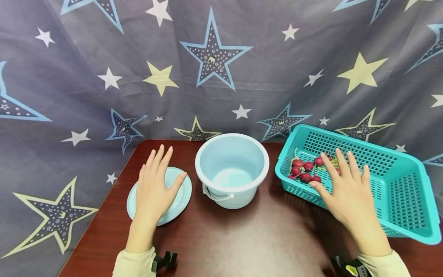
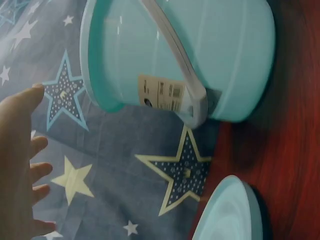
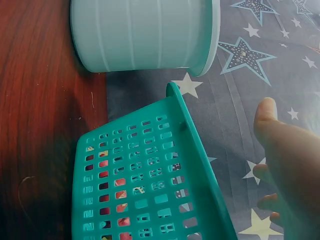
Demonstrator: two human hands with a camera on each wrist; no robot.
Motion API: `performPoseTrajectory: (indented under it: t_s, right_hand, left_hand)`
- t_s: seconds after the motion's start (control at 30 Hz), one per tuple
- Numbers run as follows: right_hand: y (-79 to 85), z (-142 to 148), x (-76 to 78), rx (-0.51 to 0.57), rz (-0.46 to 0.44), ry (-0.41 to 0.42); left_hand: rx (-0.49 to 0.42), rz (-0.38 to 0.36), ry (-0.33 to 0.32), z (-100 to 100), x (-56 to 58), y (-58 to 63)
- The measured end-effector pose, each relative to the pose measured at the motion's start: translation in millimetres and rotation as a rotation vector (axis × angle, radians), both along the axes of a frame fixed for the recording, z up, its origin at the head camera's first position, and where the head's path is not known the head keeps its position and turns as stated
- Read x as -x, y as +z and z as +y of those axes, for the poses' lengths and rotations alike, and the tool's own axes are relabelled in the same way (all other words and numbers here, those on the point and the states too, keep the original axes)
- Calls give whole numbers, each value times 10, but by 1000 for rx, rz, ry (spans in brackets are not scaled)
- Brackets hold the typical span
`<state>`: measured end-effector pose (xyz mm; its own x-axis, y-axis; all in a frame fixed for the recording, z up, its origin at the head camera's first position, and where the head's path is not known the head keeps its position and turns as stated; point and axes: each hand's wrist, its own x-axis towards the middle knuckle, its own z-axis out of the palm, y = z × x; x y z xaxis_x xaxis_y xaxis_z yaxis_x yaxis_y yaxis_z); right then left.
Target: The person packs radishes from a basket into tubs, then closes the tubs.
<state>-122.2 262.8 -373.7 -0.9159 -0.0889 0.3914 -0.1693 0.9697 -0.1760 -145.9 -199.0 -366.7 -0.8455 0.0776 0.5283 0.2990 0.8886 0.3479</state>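
My left hand [image 1: 155, 190], fingers spread, hovers over a light blue plate [image 1: 181, 192] at the left and holds nothing. On the other side, my right hand [image 1: 351, 194] is held above a teal perforated basket [image 1: 401, 157], its fingers spread too. Several red radishes [image 1: 306, 177] with thin roots lie in the basket's left part; some are behind my fingers. Between the hands stands a light blue bucket [image 1: 232, 165] with nothing inside. Its pale handle [image 2: 175, 45] hangs down along the outside, and a printed label [image 2: 161, 93] shows in the left wrist view.
A dark reddish-brown table [image 1: 242, 238] carries all these things. Directly behind its far edge hangs a grey curtain [image 1: 259, 77] patterned with stars. The basket's right end reaches near the table's right side. A thin root-like strand [image 3: 22, 195] lies beside the basket.
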Motion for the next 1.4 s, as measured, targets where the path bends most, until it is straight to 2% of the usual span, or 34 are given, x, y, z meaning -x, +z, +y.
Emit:
performPoseTrajectory:
  t_s: [0.17, 0.33, 0.7, 0.97, 1.23, 1.4]
  right_hand:
    - [2, -8, 5, 5, 8, 4]
    - [8, -8, -10, 13, 8, 0]
    - [33, -38, 15, 16, -16, 10]
    - [44, -5, -5, 66, -10, 61]
    - [47, 40, 4, 260, 21, 111]
    - [38, 81, 32, 397, -17, 123]
  left_hand:
    - [-132, -54, -51, 69, 59, -16]
    - [-257, -66, -144, 136, 155, -73]
    - [-481, -215, -330, 251, 350, -207]
    - [-517, -363, -333, 337, 348, -260]
    - [-560, -406, -361, 361, 347, -330]
    - [-565, -414, -361, 357, 355, -341]
